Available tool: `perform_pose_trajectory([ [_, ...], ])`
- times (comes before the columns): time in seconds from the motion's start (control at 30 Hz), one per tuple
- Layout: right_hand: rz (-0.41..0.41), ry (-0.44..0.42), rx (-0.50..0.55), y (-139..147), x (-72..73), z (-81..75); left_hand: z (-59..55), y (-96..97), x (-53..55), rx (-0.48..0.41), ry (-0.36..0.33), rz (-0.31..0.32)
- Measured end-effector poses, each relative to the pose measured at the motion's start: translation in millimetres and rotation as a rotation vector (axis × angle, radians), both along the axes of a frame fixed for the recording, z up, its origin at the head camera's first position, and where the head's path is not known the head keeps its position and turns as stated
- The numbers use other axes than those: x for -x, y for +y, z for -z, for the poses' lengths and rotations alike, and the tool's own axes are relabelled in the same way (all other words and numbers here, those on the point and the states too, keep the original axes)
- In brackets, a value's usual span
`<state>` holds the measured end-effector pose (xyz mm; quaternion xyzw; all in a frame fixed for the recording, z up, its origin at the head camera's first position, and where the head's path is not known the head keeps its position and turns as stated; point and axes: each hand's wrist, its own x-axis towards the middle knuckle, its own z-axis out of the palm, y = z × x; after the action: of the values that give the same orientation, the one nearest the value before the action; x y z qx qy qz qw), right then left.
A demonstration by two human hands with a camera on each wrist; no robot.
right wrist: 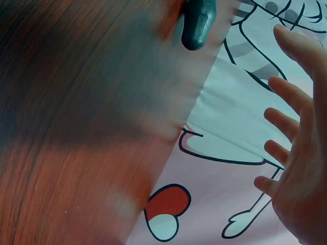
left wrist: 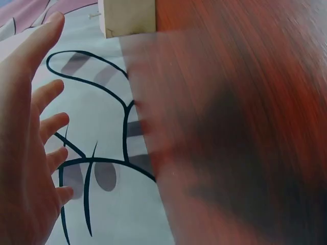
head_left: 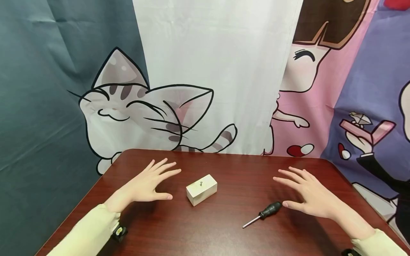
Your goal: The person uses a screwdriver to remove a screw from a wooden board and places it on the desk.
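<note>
A pale wooden block [head_left: 202, 191] lies on the table with a small screw [head_left: 201, 184] standing up from its top face. To the block's right is a screwdriver [head_left: 270, 210] with a black handle, its metal tip pointing toward the near left. My left hand [head_left: 148, 183] hovers over the table left of the block, fingers spread and holding nothing; part of the block [left wrist: 130, 18] shows at the top of the left wrist view. Beyond the handle end of the screwdriver [right wrist: 198, 23], my right hand [head_left: 309, 193] is raised with spread fingers, touching nothing.
The reddish-brown table [head_left: 179, 234] has rounded far corners. Behind it hangs a printed cloth [head_left: 217, 46] with a cartoon cat and figures. Dark bands with small devices [head_left: 120, 232] sit at the wrists, below pale yellow sleeves [head_left: 91, 231].
</note>
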<state>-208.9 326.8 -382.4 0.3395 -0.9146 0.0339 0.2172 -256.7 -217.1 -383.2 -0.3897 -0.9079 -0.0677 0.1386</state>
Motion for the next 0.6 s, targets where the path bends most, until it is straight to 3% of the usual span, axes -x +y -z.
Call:
perform_pose_trajectory([
  [0.3,-0.015,-0.019,0.028,-3.2,6.2,5.6,14.4,21.0,7.6,-0.07,-0.115,-0.029],
  [0.6,-0.013,-0.051,0.053,-9.1,11.9,15.8,27.5,37.6,12.0,-0.162,-0.14,-0.039],
])
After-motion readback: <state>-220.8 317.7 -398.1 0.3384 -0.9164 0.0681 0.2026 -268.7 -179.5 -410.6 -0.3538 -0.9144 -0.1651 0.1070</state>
